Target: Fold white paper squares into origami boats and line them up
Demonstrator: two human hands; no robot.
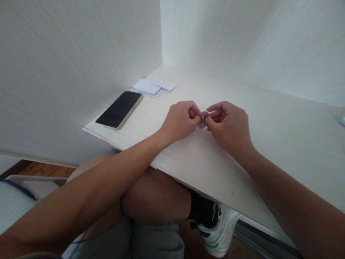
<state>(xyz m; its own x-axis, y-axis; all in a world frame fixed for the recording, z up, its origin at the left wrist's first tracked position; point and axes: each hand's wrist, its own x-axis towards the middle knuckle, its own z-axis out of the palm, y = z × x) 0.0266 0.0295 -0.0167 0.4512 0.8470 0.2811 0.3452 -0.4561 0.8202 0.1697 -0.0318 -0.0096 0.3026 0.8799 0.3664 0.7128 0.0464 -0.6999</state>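
Closest to me I see bare crossed knees (151,198) and a white shoe (219,233) tucked under the front edge of the desk (283,151), with wooden floor (43,169) showing at the left. That edge runs slantwise from lower right to upper left, and both forearms cross it. Above the pale wood-grain top, near its middle, my left hand (180,120) and right hand (229,126) meet, the fingers (194,110) of each pinched on a small lilac piece (202,118), which is held between them just over the desk. To the right of the hands the top lies broad and bare. Farther left a dark phone (120,109) lies face up close to the desk's left end. Beyond it sits a small stack of white slips (153,87), near the corner where two pale wall panels (81,54) close the desk in
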